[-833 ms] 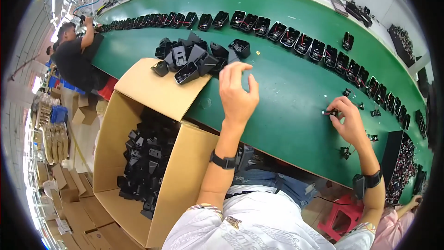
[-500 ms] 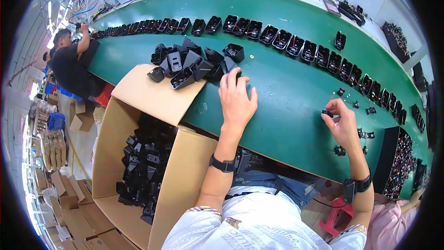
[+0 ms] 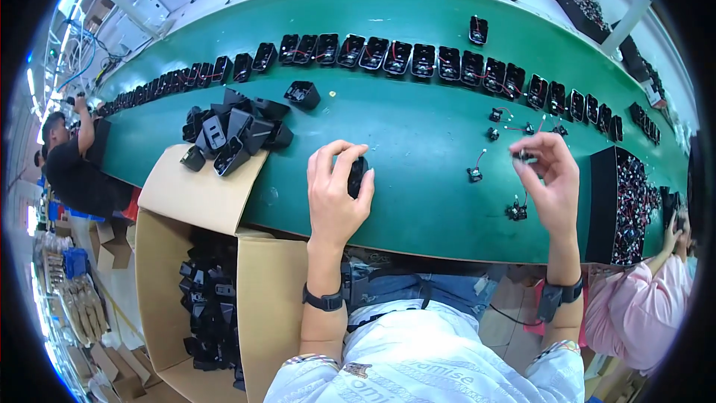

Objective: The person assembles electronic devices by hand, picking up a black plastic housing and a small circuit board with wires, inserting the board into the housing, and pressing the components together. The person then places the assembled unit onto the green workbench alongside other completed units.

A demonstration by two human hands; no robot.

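Observation:
My left hand (image 3: 335, 198) is closed round a black plastic housing (image 3: 359, 176), held over the middle of the green table; the palm and fingers hide much of it. To the right, my right hand (image 3: 553, 183) pinches a small black component (image 3: 523, 155) between thumb and fingertips, with what looks like a thin wire hanging below. Several small wired components (image 3: 475, 173) lie on the table left of and beyond that hand. A heap of black housings (image 3: 237, 128) sits at the left, and one open housing (image 3: 301, 95) stands apart from it.
A long row of open black housings (image 3: 399, 58) curves across the green table (image 3: 418, 216). An open carton (image 3: 272, 306) of housings stands at the near left. At the right is a black bin (image 3: 604, 201) of small components. Co-workers (image 3: 82, 168) are at far left and right.
My left hand has drawn a black housing away from the heap, toward me. My right hand still pinches its small component, now raised a little. The whole view has swung to the right.

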